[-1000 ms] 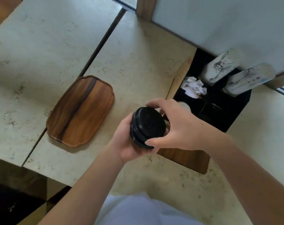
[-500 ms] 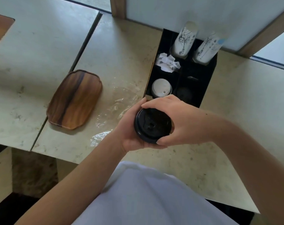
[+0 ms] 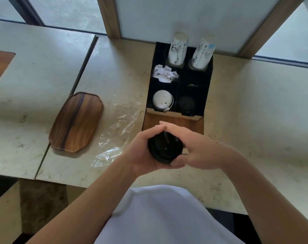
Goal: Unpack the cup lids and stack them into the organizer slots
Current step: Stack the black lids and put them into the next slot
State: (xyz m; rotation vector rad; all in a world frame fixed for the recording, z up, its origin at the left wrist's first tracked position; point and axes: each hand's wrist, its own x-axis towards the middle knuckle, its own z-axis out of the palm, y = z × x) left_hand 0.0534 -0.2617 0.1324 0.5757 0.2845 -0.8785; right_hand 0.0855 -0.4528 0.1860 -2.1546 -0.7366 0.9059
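**Both hands clasped round a stack of black lids**

Well to the left of the hands, a brown oblong wooden tray (image 3: 76,122) lies flat on the pale stone bench (image 3: 255,106). Between the tray and the hands lies a crumpled sheet of clear plastic wrap (image 3: 118,131).

The left hand (image 3: 140,152) cups a stack of round black plastic cup lids (image 3: 164,148) from the left and below. The right hand (image 3: 197,152) closes on the same stack from the right, and the fingertips of both hands meet over its far edge.

Just beyond the hands stands a black compartmented organizer with a wooden front (image 3: 174,123). Its near-left slot holds white round lids (image 3: 162,100), its near-right slot dark lids (image 3: 186,103). Crumpled white paper (image 3: 165,73) fills the slot behind the white lids. Two stacks of printed white paper cups (image 3: 177,48) stand at the back.
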